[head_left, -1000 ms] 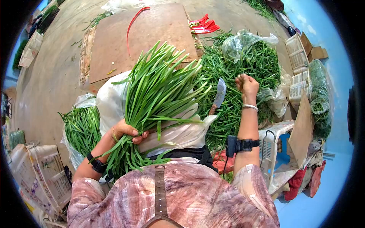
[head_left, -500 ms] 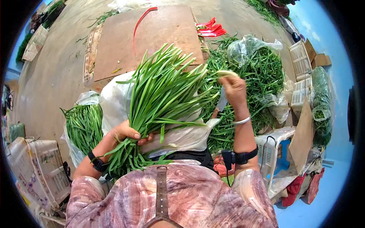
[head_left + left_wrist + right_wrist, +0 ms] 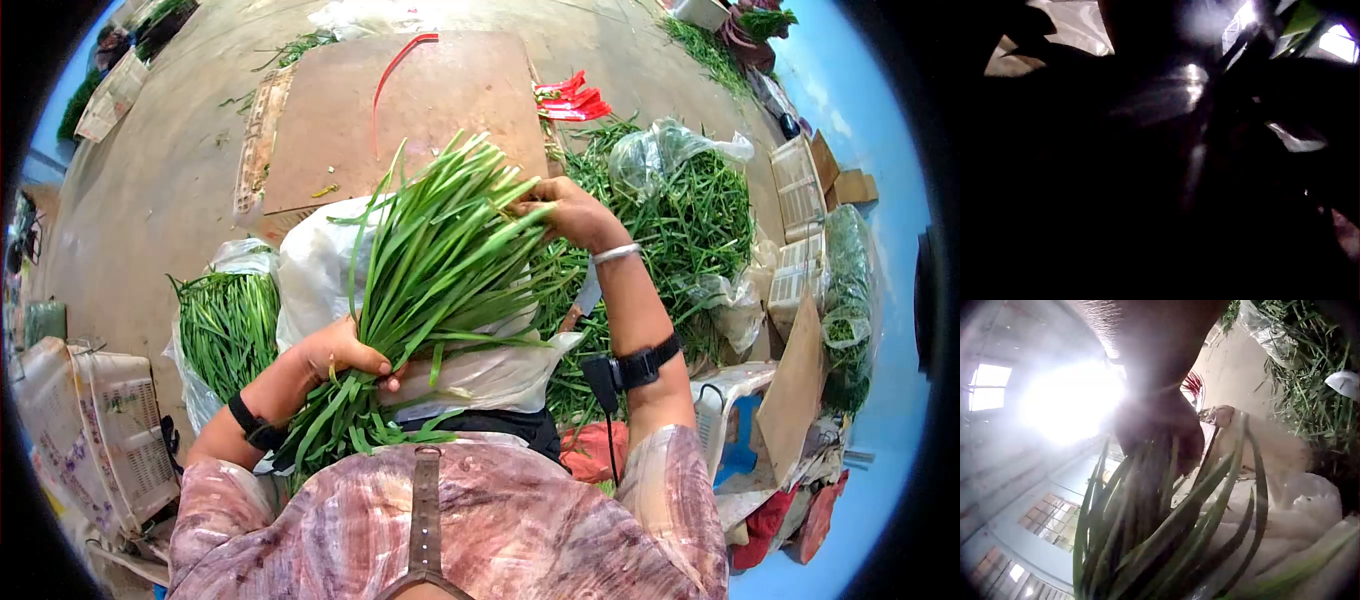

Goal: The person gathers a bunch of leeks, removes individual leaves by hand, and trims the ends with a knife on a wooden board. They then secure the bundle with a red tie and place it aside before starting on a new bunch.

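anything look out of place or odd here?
In the head view, a knife sits bare-bladed on the loose greens, between the held bunch and the right forearm: looks an odd spot for an exposed edge. Left wrist view is nearly black.

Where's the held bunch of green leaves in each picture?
Head: the bunch of leaves fills the middle, rising from the left hand.
Left wrist: mostly dark; green slivers, upper right, may be its leaves.
Right wrist: lower centre, below the right hand.
Shared landmark, head and right wrist only: red bundle, above and slightly right of centre in both.
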The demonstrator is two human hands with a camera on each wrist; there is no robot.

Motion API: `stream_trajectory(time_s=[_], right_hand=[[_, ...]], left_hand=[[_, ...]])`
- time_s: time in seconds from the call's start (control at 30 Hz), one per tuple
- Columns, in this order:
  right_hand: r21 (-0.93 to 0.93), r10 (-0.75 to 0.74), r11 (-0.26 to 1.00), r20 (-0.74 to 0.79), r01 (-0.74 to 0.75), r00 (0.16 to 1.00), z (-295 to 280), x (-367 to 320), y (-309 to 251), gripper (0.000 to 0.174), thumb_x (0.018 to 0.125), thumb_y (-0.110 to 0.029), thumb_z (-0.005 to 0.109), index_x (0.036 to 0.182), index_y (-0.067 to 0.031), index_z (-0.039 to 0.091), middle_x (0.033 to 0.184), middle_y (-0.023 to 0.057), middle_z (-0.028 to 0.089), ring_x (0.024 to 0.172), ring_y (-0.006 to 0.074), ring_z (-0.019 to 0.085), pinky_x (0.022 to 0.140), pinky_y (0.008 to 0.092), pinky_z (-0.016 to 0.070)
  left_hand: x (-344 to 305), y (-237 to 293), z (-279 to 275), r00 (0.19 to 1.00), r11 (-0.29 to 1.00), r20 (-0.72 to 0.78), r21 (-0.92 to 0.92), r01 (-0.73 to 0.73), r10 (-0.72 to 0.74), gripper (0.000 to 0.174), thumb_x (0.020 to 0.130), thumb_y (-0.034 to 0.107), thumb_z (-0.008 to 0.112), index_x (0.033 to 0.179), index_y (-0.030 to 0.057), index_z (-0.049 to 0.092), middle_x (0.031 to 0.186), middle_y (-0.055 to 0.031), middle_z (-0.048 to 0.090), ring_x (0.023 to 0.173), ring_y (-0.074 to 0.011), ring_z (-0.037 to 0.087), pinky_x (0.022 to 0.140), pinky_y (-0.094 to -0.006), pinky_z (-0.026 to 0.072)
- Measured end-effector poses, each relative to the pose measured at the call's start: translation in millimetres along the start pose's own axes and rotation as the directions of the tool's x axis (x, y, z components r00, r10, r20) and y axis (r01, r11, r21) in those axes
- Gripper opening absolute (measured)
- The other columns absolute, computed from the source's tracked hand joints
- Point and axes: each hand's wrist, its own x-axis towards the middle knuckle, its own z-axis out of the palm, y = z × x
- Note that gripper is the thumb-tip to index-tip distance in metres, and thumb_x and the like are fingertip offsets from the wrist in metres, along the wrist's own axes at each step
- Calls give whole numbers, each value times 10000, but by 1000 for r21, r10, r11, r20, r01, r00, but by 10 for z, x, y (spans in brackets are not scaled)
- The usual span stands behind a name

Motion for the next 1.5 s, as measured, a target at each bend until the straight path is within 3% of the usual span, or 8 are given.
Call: stream_trajectory(time_s=[0.17, 0.6, 0.7, 0.8, 0.97, 1.1, 1.3, 1.5], right_hand=[[143, -433, 875, -191, 462, 881, 11, -610, -420, 146, 723, 13, 616, 868, 11, 634, 813, 46, 622, 764, 95, 560, 709, 248, 456], [155, -100, 945, -705, 289, 702, -239, -498, 704, 80, 772, 15, 602, 843, 32, 635, 703, 62, 643, 597, 94, 585, 528, 200, 452], [-325, -123, 926, -744, -194, 657, -491, -704, 732, 107, 787, -33, 611, 854, 48, 629, 738, 77, 644, 638, 121, 604, 573, 231, 484], [-129, -145, 987, -517, 91, 843, -107, -889, -41, 228, 804, -177, 626, 886, 36, 636, 753, 124, 651, 675, 150, 621, 634, 280, 492], [-736, -454, 658, -216, 162, 865, 569, -709, -70, 176, 789, -165, 635, 803, 10, 630, 705, 97, 635, 625, 154, 592, 575, 299, 464], [-52, -202, 974, -637, 221, 744, 164, -661, 83, 98, 807, -76, 601, 750, 0, 627, 626, 20, 578, 558, 70, 508, 521, 240, 430], [-812, -325, 567, -373, -137, 869, 245, -454, -448, 261, 737, -302, 683, 848, -66, 670, 826, 138, 625, 738, 281, 609, 671, 370, 483], [-764, -505, 615, -195, 192, 841, 228, -233, -2, 152, 715, -134, 642, 846, -59, 627, 820, 162, 584, 773, 348, 588, 675, 422, 476]], left_hand=[[-262, 428, 55, 986, 934, -76, 339, -114, 148, 531, 604, -36, 663, 1106, -29, 493, 898, -131, 597, 679, -197, 607, 622, -325, 530], [-98, 310, 15, 992, 976, -100, 213, -50, 72, 592, 557, 19, 681, 1105, -31, 463, 754, -102, 569, 531, -177, 536, 474, -301, 448], [-86, 344, 23, 992, 974, -111, 227, -29, 56, 548, 551, 20, 683, 1065, -33, 499, 745, -95, 579, 534, -168, 539, 482, -298, 452], [-89, 329, 33, 994, 944, -87, 329, -34, 67, 431, 581, -32, 658, 1000, -16, 555, 772, -65, 586, 579, -150, 549, 494, -275, 449], [-64, 349, 105, 985, 947, -136, 316, -57, 105, 464, 538, 29, 679, 984, -26, 562, 746, -68, 601, 558, -152, 554, 506, -280, 452], [-129, 329, 74, 986, 893, -115, 446, -57, 121, 469, 540, 41, 676, 992, -23, 565, 751, -61, 602, 583, -138, 553, 527, -274, 451], [-73, 369, 155, 984, 924, -114, 374, -83, 135, 516, 540, 72, 676, 1032, -25, 555, 802, -60, 609, 650, -127, 553, 566, -267, 450], [-80, 300, 29, 985, 869, -119, 492, -52, 126, 605, 541, 101, 688, 1110, -28, 529, 972, -77, 604, 860, -138, 540, 759, -279, 445]])
